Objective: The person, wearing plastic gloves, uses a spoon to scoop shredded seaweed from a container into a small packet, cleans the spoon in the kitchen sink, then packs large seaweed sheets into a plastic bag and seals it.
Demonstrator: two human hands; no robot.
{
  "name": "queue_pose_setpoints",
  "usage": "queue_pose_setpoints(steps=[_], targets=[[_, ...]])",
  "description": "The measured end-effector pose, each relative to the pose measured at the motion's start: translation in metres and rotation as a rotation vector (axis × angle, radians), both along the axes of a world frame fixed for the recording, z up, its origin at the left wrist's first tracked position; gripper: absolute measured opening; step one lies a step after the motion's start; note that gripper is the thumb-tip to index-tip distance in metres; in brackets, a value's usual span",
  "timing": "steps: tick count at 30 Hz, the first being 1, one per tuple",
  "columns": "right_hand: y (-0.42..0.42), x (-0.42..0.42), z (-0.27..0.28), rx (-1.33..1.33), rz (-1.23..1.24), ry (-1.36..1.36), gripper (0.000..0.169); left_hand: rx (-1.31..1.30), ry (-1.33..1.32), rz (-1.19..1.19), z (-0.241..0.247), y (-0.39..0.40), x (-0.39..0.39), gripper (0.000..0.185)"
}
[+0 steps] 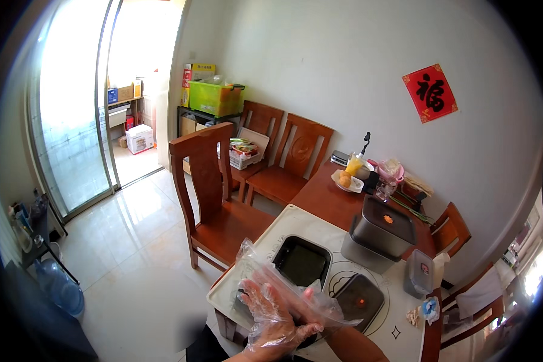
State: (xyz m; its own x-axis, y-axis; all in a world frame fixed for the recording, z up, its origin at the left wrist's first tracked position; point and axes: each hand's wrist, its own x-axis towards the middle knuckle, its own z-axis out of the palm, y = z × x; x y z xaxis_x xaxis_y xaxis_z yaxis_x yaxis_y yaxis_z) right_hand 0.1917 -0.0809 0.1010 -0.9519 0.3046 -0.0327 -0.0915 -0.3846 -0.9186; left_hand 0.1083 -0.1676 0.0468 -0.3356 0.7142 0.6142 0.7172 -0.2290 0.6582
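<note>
A clear plastic zip bag (271,280) lies across both hands above the near edge of the table mat. My left hand (269,319), in a thin clear plastic glove, is spread with its fingers apart against the bag's near side. My right hand (305,305) is behind or inside the bag, mostly hidden by the plastic; its grip does not show clearly. Just beyond the bag stands a dark rectangular container (303,260) without a lid. To the right, a flat dark lid or lidded container (359,301) with a small orange mark rests on the mat.
Stacked grey containers (384,226) and a smaller lidded box (419,273) stand on the white mat (298,217). Crumpled tissue and a blue-white wad (431,310) lie at the right. Further back are a dish of round orange food (345,181) and green stalks. Wooden chairs (208,181) flank the table.
</note>
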Motion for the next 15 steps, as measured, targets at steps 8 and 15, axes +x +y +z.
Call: queue_pose_setpoints(steps=[8,15], targets=[[0.003,0.004,-0.022,-0.053,-0.010,-0.017,0.079,-0.129,0.058,-0.092,-0.001,-0.008,0.002,0.123],[-0.002,-0.008,0.024,0.004,0.100,-0.023,0.082,-0.133,-0.061,-0.065,0.024,-0.003,-0.013,0.113]])
